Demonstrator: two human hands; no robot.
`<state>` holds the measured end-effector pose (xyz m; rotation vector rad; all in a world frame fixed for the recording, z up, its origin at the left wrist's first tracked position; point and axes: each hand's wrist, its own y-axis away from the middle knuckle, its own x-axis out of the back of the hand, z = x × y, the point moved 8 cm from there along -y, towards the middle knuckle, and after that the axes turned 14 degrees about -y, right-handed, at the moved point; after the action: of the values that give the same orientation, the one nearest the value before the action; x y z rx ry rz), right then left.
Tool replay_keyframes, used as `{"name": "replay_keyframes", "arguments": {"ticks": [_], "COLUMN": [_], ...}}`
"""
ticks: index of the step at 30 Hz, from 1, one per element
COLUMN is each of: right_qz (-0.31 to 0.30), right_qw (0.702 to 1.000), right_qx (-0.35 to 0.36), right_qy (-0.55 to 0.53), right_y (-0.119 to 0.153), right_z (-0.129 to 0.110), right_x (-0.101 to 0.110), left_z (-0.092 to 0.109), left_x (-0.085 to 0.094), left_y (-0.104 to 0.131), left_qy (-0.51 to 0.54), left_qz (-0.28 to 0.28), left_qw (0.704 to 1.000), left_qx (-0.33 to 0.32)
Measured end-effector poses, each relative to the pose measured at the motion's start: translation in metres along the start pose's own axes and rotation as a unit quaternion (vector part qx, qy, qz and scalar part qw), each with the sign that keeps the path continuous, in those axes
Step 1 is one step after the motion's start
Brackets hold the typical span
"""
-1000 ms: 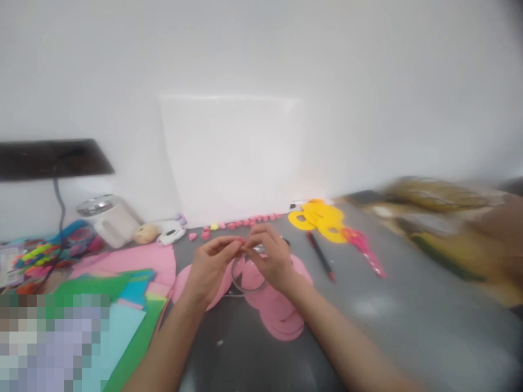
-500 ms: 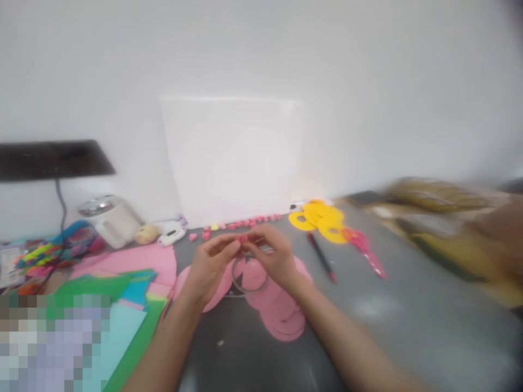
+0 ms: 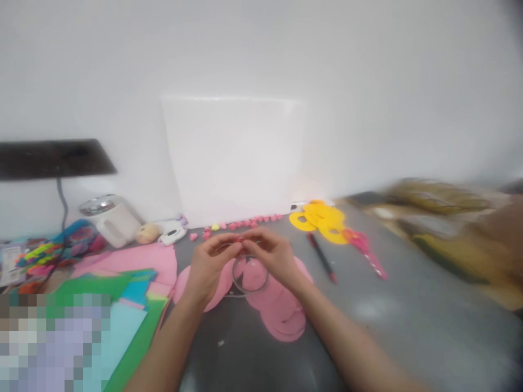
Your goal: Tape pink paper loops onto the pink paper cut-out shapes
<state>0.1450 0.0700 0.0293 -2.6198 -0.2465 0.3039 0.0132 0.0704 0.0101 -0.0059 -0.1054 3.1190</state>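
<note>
White sheet (image 3: pixel 237 158), the broadest thing, upright at the back; its foot lies ahead of both hands, on the far side of the desk (image 3: pixel 379 310)

Pink circles (image 3: pixel 286 321) flat on the desk, overlapping, spreading under the hands and toward the person on the right-hand side

Right hand (image 3: pixel 278 261) and left hand (image 3: pixel 207 269) come in from the near edge, one each side, forearms slanting inward until the fingertips nearly meet over the circles

Scissors (image 3: pixel 363 247) and dark pen (image 3: pixel 322 258) well to the right of the right hand, the pen's long axis running away from the person and a little leftward; right hand the nearer one to both

Ring (image 3: pixel 233 276) just below the joined fingertips in the view, against the pink circles; whether it hangs from the fingers or lies loose, cannot tell

Small red piece (image 3: pixel 239 239) right between the two sets of fingertips, at their far side, midway, neither hand nearer. Fingers of each hand brought almost together, thumb against forefinger, a narrow pinch with the piece in it from left and right. Long axis too small and blurred to read

Small pink pieces (image 3: pixel 253 221) in a loose row beyond, along the sheet's foot
</note>
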Motion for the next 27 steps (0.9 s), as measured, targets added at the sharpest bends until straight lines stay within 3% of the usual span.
{"name": "replay_keyframes", "arguments": {"ticks": [3, 5, 10, 12, 18, 27], "right_qz": [-0.001, 0.010, -0.003, -0.017, -0.010, -0.028], "right_qw": [0.999, 1.000, 0.975, 0.962, 0.947, 0.942], "right_qx": [-0.037, -0.021, 0.162, 0.198, 0.228, 0.242], "right_qy": [-0.036, -0.013, 0.150, 0.186, 0.226, 0.232], "right_y": [0.000, 0.000, 0.006, 0.008, 0.008, 0.011], "right_z": [0.005, 0.003, -0.022, -0.025, -0.028, -0.027], "right_x": [-0.001, 0.001, -0.006, -0.010, -0.010, -0.013], "left_z": [-0.001, -0.002, -0.005, -0.004, -0.001, -0.007], "left_x": [0.001, 0.002, 0.004, 0.002, -0.005, 0.001], "left_y": [-0.001, -0.002, -0.003, -0.003, -0.001, -0.004], "left_qy": [0.006, 0.012, 0.045, 0.068, 0.083, 0.101], "left_qz": [0.004, 0.012, 0.024, 0.012, -0.024, 0.002], "left_qw": [1.000, 1.000, 0.999, 0.997, 0.996, 0.994], "left_qx": [-0.003, -0.003, 0.010, 0.016, 0.020, 0.031]}}
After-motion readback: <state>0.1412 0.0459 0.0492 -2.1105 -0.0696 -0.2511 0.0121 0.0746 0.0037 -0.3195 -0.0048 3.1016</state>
